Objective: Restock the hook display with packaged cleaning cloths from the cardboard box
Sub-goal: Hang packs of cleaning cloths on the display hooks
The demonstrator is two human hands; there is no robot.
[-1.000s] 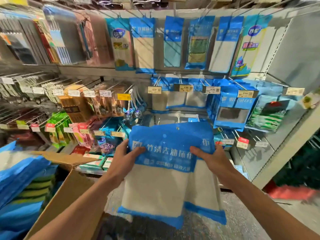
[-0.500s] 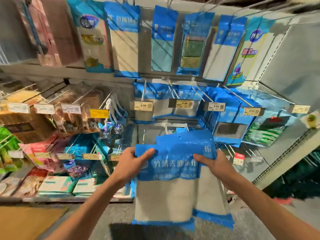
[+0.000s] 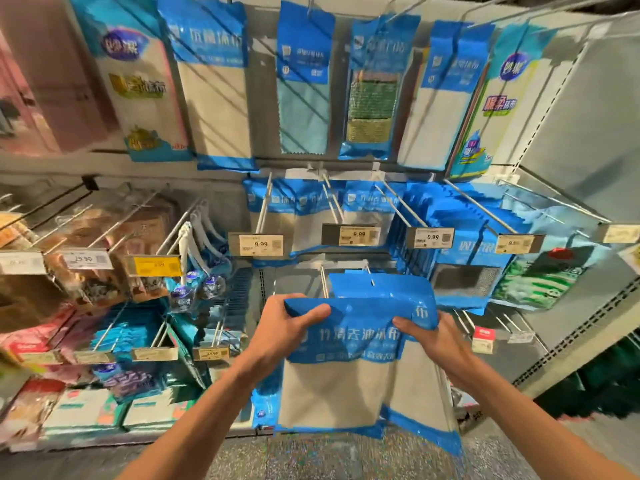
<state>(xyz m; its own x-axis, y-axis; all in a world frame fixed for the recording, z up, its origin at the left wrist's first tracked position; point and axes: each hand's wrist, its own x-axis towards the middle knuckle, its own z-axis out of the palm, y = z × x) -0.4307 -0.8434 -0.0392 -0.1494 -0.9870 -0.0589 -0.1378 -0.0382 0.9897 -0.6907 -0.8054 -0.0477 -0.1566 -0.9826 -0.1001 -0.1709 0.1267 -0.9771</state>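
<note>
A stack of packaged cleaning cloths [image 3: 349,372], blue header over grey cloth, hangs between my two hands in front of the hook display. My left hand [image 3: 282,329] grips the top left corner of the blue header, thumb on its front. My right hand [image 3: 433,337] grips the header's right side. The top edge of the packs sits just below two bare metal hooks [image 3: 325,282] in the lower middle row. The cardboard box is out of view.
Above hang rows of similar blue cloth packs [image 3: 214,81] on hooks with 9.99 price tags [image 3: 260,244]. Full hooks of blue packs [image 3: 460,244] stand to the right, brushes and brown packs [image 3: 86,258] to the left. A grey shelf side panel [image 3: 585,133] bounds the right.
The view has swung right and closer to the display; the cardboard box has left the frame. Both hands have raised the packs toward the bare hooks, still holding the header.
</note>
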